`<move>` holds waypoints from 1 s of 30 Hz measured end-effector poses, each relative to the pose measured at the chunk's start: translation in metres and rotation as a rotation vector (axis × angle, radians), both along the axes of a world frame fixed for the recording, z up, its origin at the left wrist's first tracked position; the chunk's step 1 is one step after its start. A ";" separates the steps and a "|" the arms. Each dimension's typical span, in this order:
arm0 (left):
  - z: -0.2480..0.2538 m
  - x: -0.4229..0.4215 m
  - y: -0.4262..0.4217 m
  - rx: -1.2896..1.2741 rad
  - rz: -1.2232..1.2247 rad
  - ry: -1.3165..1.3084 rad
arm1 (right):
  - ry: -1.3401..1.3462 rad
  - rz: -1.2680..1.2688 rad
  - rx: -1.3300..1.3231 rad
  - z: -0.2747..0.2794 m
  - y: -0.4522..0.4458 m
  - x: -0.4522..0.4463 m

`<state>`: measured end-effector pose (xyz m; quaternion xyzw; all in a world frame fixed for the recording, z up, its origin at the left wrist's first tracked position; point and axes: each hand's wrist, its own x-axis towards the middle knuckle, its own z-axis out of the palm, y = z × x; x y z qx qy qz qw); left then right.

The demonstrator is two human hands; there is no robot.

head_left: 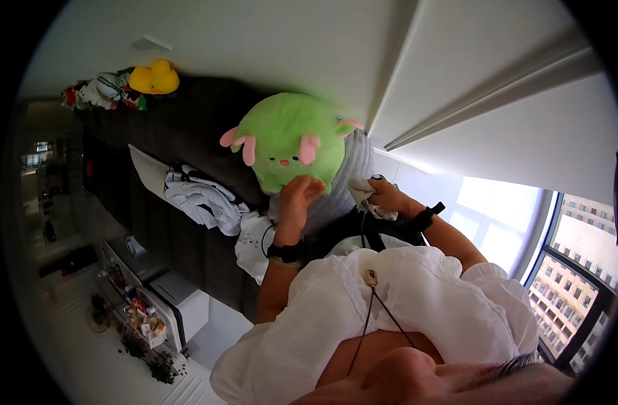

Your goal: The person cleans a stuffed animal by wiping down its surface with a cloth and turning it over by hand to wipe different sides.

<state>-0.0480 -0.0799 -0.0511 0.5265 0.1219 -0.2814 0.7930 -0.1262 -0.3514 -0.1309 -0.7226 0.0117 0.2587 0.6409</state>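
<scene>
My left hand [298, 206], with a black band on its wrist, is raised at the lower edge of a round green plush toy [288, 128] with pink ears. Its fingers are stretched out and slightly curved, with nothing seen in them; whether they touch the toy is unclear. To the right of the toy, my right hand [384, 196] is closed on a pale cloth [360, 189]. A grey ribbed fabric [356, 158] lies beside and below the toy. A black strap or device is on my right forearm.
On the dark sofa [174, 236] lie crumpled grey-and-white clothes [204, 202]. A yellow duck toy [155, 77] and other small plush toys [99, 92] stand at the upper left. At the lower left is a white cabinet [180, 300]; a window [569, 270] is on the right.
</scene>
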 end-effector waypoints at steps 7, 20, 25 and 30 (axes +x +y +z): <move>0.008 -0.054 -0.031 0.024 -0.251 0.126 | -0.074 0.087 0.034 0.108 0.042 0.007; -0.087 -0.066 0.143 -0.211 0.147 0.233 | -0.942 -0.264 -0.728 0.162 0.118 0.070; -0.093 -0.041 0.173 -0.240 0.411 0.301 | -0.967 -0.219 -0.882 0.160 0.131 0.114; -0.107 -0.026 0.175 -0.251 0.483 0.223 | -0.740 -0.077 -1.064 0.146 0.143 0.158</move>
